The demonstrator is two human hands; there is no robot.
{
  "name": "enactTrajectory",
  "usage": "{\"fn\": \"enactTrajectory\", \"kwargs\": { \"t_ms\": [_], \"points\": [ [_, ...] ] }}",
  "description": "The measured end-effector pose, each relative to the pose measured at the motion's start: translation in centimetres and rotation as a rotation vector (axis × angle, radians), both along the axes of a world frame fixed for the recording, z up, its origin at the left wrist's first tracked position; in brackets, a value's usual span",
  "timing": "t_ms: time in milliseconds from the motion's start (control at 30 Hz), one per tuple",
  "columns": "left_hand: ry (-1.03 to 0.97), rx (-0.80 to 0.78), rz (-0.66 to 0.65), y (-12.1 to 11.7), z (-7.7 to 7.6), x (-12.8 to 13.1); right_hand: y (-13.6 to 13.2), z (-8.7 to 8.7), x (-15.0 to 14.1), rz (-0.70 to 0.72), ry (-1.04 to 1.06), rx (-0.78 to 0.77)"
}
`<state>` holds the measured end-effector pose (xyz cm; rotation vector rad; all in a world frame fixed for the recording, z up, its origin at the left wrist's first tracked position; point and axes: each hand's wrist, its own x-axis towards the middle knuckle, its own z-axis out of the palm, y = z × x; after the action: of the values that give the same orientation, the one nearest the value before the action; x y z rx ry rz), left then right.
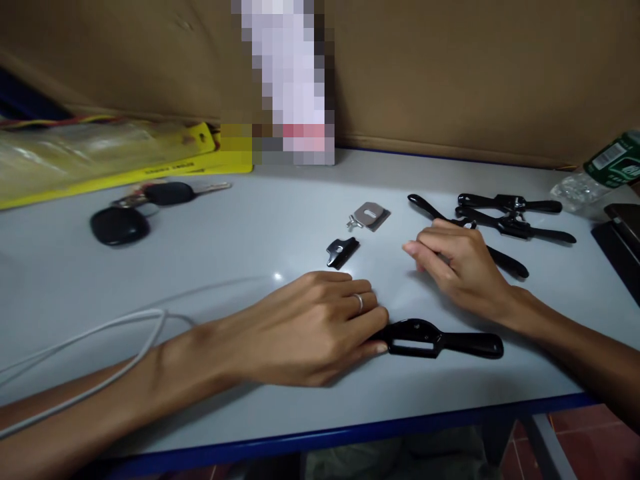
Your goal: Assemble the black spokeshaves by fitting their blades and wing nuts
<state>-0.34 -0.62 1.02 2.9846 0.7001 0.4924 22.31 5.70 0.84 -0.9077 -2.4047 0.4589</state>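
Observation:
My left hand (320,330) is closed around the left handle of a black spokeshave body (414,330) lying flat near the table's front edge. Its slotted middle and right handle show; the left handle is hidden under my fingers. My right hand (457,267) hovers to the right with fingers curled and thumb pressed to them; whatever it holds, if anything, is hidden. Behind it lies another black spokeshave (507,261), partly covered by the hand. Between and beyond my hands are a black cap piece (343,252), a slotted metal blade (371,216) and small silver screws (354,222).
Two more spokeshaves (543,233) lie at the right, near a plastic bottle (607,167) and a dark flat object (620,250). Keys with a black fob (120,225) and yellow packaging (175,163) lie at the left. A white cable (150,333) crosses my left forearm. Cardboard (475,80) stands behind.

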Motion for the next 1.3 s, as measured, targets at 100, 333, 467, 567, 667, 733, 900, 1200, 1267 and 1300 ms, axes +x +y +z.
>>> {"fn": "enactTrajectory", "kwargs": {
  "t_ms": [100,333,467,567,667,733,900,1200,1267,1300],
  "points": [
    [-0.007,-0.013,0.003,0.0,0.0,0.0,0.0,-0.2,-0.1,-0.02,-0.024,-0.141],
    [0.002,-0.028,0.006,-0.1,-0.1,-0.1,0.4,-0.5,-0.3,0.124,-0.187,0.012],
    [0.003,-0.016,0.004,0.0,-0.1,0.0,0.4,-0.6,-0.6,0.119,-0.268,0.043],
    [0.004,-0.006,0.006,0.0,0.0,0.0,0.2,0.0,-0.5,0.103,-0.265,0.137],
    [0.012,-0.017,0.015,-0.1,0.0,0.1,0.3,0.9,0.1,0.104,-0.282,0.089],
    [0.012,-0.024,0.017,-0.1,0.0,0.0,0.6,1.4,0.8,0.106,-0.312,-0.013],
    [0.014,-0.022,0.015,-0.1,0.1,-0.1,1.1,1.9,1.8,0.143,-0.38,-0.101],
    [0.01,-0.025,0.015,-0.1,0.0,0.1,0.6,1.2,0.8,0.029,-0.375,-0.099],
    [0.011,-0.026,0.018,-0.1,0.0,0.1,0.6,1.3,0.6,0.005,-0.359,-0.121],
    [0.01,-0.026,0.019,-0.1,0.0,0.0,0.6,1.4,0.5,-0.007,-0.347,-0.147]
  ]
}}
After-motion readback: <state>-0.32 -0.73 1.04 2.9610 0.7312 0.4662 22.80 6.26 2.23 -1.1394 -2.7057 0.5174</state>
